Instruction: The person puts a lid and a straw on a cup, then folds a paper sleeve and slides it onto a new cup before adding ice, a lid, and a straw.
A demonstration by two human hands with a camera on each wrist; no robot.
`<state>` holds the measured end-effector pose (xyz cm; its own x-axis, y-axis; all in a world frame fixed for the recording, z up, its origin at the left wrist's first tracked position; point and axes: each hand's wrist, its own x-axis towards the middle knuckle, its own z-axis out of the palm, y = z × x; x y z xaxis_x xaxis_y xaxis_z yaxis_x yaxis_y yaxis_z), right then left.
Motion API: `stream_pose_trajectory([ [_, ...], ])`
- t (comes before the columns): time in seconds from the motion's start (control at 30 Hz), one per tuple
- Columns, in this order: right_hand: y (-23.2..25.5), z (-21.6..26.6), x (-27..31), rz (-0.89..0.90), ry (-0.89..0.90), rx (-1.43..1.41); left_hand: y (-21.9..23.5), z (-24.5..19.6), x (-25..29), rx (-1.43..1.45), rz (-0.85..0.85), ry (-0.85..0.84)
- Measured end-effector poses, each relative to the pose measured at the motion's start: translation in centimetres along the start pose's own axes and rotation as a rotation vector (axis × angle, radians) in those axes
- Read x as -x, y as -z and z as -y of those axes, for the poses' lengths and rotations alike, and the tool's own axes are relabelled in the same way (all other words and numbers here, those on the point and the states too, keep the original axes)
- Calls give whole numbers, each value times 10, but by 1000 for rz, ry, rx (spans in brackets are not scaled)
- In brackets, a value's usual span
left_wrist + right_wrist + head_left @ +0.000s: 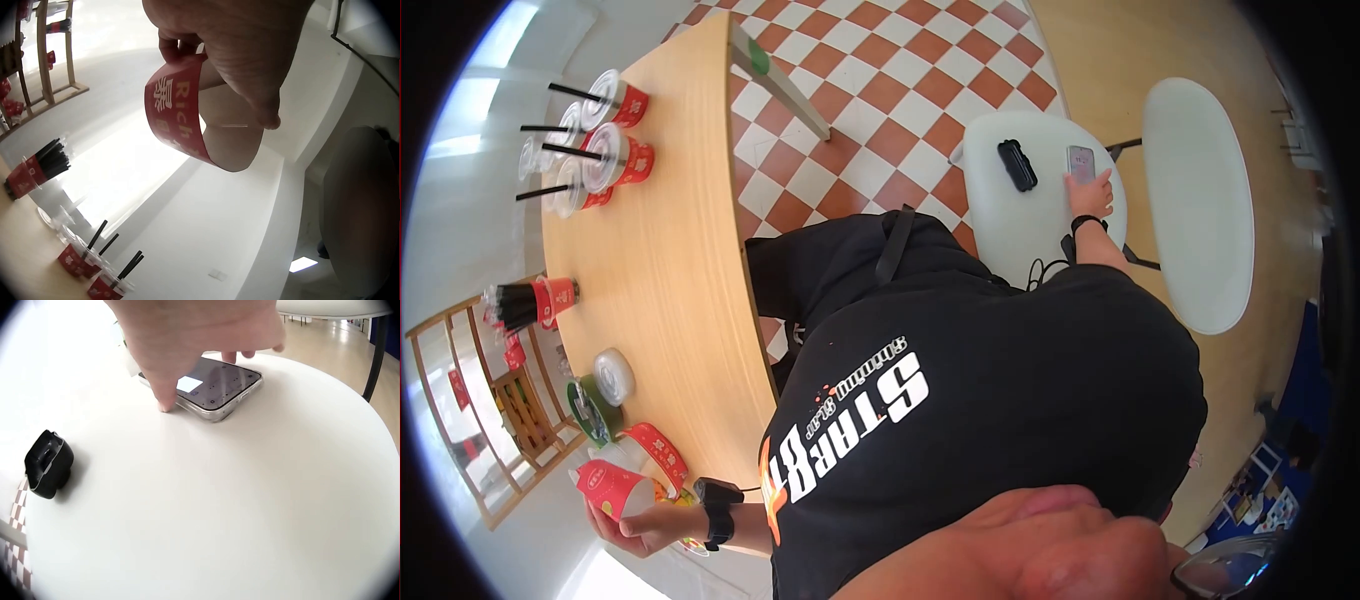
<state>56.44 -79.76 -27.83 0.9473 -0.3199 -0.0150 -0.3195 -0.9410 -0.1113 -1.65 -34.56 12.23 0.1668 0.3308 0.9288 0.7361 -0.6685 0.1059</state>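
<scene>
My left hand [632,530] is raised near the end of the wooden table and grips a red paper cup sleeve [615,488]. In the left wrist view the sleeve [175,112] is a hollow band with white and gold print, pinched at its upper edge. Over on the other side, my right hand [1090,195] is at a phone [1081,160] lying screen up on a white chair seat [1000,235]. The right wrist view has the thumb at one long edge of the phone [225,384] and fingertips at the opposite edge. A black case [50,464] lies apart from them.
Lidded cups [615,160] with black straws stand at the table's [680,240] far end. Along its edge are a straw holder [555,298], white lids [614,376], a green container [605,405] and another red band [658,450]. A second chair [1200,200] stands beyond the seat.
</scene>
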Motion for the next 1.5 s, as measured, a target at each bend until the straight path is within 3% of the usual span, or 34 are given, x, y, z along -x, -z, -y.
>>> stream_pose_trajectory([
  [0.03, 2, 20, 5, -165, 36, -80, -1, 0, 4, 60, 0, 28],
  [0.1, -3, 71, 6, -283, 380, -364, -4, -10, 9, 71, 12, 42],
  [0.13, -1, 113, 12, -208, 577, -697, -6, -10, 15, 118, 42, 33],
  [0.17, 31, 165, 43, -89, 692, -877, -11, -26, 15, 127, 101, 17],
  [0.23, 98, 256, 117, 348, 861, -1250, -17, -37, 24, 223, 125, 137],
  [0.27, 135, 289, 157, 428, 942, -1267, -18, -38, 26, 297, 148, 158],
  [0.3, 173, 315, 198, 538, 1256, -1227, -23, -43, 27, 348, 130, 174],
  [0.4, 262, 357, 295, 727, 2059, -1096, -27, -34, 25, 353, 135, 43],
  [0.47, 302, 370, 360, 1037, 2289, -1195, -26, -37, 20, 385, 126, 77],
  [0.57, 327, 375, 427, 1263, 2467, -1305, -19, -40, 17, 298, 142, 37],
  [0.67, 329, 383, 468, 1347, 2586, -1211, -19, -35, 20, 278, 104, 53],
  [0.8, 325, 391, 479, 1485, 2638, -1143, -16, -32, 19, 264, 87, 66],
  [0.97, 327, 393, 483, 1717, 2518, -1126, -11, -33, 16, 227, 167, 50],
  [1.2, 330, 390, 478, 1559, 2598, -794, -10, -28, 15, 275, 231, 54],
  [1.27, 327, 388, 481, 1775, 2411, -982, -8, -33, 12, 330, 225, 115],
  [1.3, 328, 388, 482, 1775, 2412, -981, -7, -34, 12, 386, 220, 178],
  [1.37, 328, 388, 484, 1995, 2190, -941, -12, -32, 15, 347, 233, 157],
  [1.5, 327, 390, 493, 2006, 2189, -888, -13, -29, 22, 286, 233, 186],
])
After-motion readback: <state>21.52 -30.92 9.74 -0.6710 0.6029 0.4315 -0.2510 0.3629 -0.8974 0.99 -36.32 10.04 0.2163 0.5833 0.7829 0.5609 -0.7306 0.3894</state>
